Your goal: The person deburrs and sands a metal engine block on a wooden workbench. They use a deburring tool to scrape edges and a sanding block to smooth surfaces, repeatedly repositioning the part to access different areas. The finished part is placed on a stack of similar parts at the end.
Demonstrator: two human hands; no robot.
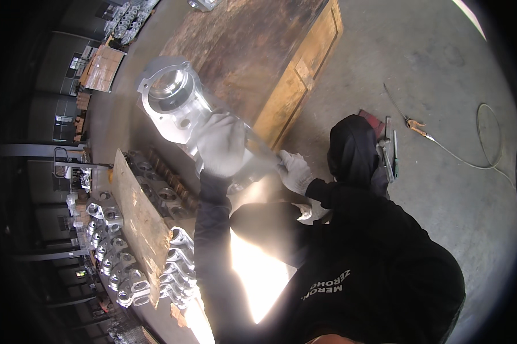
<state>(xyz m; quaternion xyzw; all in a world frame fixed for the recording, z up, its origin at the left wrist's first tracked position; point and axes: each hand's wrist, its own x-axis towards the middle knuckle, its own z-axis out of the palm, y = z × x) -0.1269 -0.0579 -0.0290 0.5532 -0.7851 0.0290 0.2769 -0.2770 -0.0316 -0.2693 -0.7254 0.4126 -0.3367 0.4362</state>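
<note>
Dim workshop wall (43, 123) with at least two bright windows (62, 120) borders the far left. Beside it stands one stacked brown load (103, 67). Lower down, two groups of silver castings flank one worn wooden board (135, 215): at least five in the left group (116, 252), at least four in the right group (178, 258); overlap prevents an exact count. Just right of the board's upper part, one crate (155, 172) holds darker parts.

Near the centre, one elongated metal casting (191, 117) is held up. Its long axis runs obliquely from upper left to lower right; the flanged end, with one large round bore, points to the upper left, the bore facing partly toward the viewer. The gloved left hand (221, 146) is closed around the casting's body. The gloved right hand (296, 172) has curled fingers at the lower right end; blur hides the contact, so whether it grips the casting cannot be told.

Behind the casting extends one brown-topped wooden platform (298, 77), its straight pale side slanting up to the right. Beyond that edge, open concrete floor (436, 69) gives broad room. Beside one black-clad knee (353, 149) lie a grey metal tool (387, 143) and a green-handled tool (395, 155); farther right, well apart, lies one orange-handled air gun (414, 124) with its looped hose (471, 165).
</note>
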